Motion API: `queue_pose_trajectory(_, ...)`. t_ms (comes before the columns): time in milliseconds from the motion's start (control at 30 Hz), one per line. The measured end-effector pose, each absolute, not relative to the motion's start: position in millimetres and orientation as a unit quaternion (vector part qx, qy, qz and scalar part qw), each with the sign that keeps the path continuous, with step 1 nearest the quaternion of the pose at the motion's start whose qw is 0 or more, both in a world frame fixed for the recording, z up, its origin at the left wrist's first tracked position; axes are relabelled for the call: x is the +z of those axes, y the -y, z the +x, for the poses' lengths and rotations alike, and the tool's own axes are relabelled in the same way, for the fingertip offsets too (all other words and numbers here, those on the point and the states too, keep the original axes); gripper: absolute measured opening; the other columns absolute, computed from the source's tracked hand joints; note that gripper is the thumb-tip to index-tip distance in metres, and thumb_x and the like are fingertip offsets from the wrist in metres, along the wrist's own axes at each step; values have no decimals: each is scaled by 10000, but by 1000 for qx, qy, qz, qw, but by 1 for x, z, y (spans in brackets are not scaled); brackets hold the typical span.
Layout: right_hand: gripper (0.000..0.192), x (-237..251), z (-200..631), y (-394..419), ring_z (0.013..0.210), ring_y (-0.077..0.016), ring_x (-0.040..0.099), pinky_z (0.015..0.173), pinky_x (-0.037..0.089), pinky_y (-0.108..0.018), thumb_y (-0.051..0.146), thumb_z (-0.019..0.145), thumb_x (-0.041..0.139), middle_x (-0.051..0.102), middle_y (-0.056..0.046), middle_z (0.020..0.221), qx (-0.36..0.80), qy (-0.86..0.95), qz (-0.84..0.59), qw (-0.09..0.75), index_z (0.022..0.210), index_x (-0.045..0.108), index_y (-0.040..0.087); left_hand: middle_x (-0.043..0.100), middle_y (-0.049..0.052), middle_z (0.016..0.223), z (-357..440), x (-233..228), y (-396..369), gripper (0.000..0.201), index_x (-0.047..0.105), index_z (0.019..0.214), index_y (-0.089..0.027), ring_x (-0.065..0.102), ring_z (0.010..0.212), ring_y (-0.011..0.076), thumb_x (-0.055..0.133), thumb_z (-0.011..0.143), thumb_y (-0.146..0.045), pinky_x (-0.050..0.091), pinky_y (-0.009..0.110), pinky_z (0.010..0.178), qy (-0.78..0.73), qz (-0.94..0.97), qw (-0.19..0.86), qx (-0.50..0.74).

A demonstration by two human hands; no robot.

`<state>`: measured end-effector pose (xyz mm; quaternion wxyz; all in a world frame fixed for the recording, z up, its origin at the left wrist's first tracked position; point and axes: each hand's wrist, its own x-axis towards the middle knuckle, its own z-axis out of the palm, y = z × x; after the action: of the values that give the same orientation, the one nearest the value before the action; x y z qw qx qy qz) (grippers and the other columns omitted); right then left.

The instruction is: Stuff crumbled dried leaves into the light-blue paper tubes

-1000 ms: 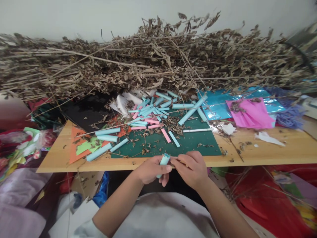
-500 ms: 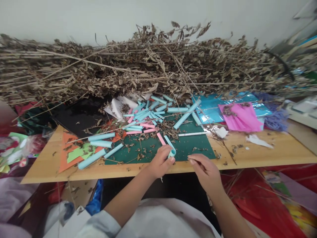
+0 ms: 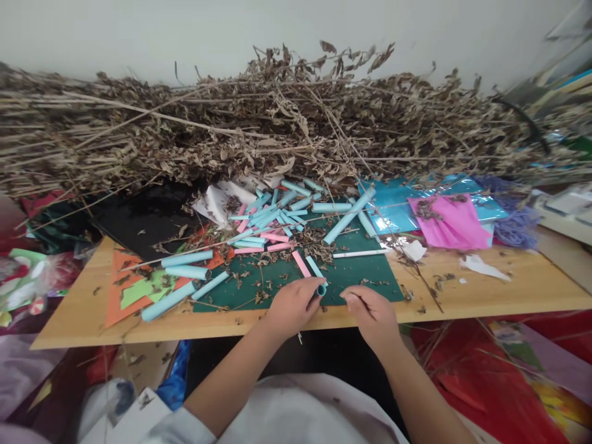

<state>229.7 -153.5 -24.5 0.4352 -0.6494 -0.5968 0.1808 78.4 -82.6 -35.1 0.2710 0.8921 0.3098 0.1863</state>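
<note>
My left hand (image 3: 290,308) is wrapped round a short light-blue paper tube (image 3: 321,290), its open end turned up towards me. A thin pale stick end (image 3: 300,338) pokes out below that hand. To the right of the tube, a small gap away, my right hand (image 3: 374,316) has thumb and forefinger pinched together; what they hold, if anything, is too small to make out. Just beyond the left hand, a pink paper tube (image 3: 301,263) and a thin blue tube (image 3: 315,268) lie on the dark green sheet (image 3: 361,277).
Dried leafy stalks (image 3: 231,123) are heaped along the wall. Before them lie several blue and pink tubes (image 3: 266,216), a white stick (image 3: 361,253), orange paper (image 3: 124,290), a blue plastic packet (image 3: 388,206) and a pink sheet (image 3: 451,222). Leaf crumbs dot the wooden table (image 3: 531,287).
My right hand has moved a little left, closer to the tube. The left hand still grips the tube, whose open end has tipped slightly. The view has shifted a little.
</note>
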Motion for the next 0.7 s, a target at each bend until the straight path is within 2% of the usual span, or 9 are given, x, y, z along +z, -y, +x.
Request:
queue_pose_trajectory(200,153,-18,227,140,676,-154,556,606,446,-276,194,756,441,605,-41,699,205,610,-612,460,720,590,191,583,48,1006,79,-28,84,345,471,1024,-199,548,888,176,401,700,-102,443,296,762,-312,903,251,155)
queue_pose_trajectory(400,104,-17,228,137,682,-158,577,606,478,-279,176,691,509,622,-36,706,263,558,-596,514,683,609,203,598,37,968,77,-27,82,305,499,991,-213,568,827,169,416,708,-132,449,274,713,-321,900,263,130)
queue_pose_trajectory(533,77,-15,226,137,606,-143,571,550,471,-254,200,680,526,625,-21,678,250,559,-630,478,708,598,203,602,21,953,76,-24,78,299,498,988,-228,564,817,161,412,717,-134,434,248,697,-312,900,283,114)
queue_pose_trajectory(700,75,-12,220,130,534,-129,530,500,432,-237,231,700,525,589,-4,595,164,624,-642,415,638,553,202,611,20,857,73,-19,71,224,529,919,-211,554,760,156,415,733,-162,409,224,643,-299,899,310,85)
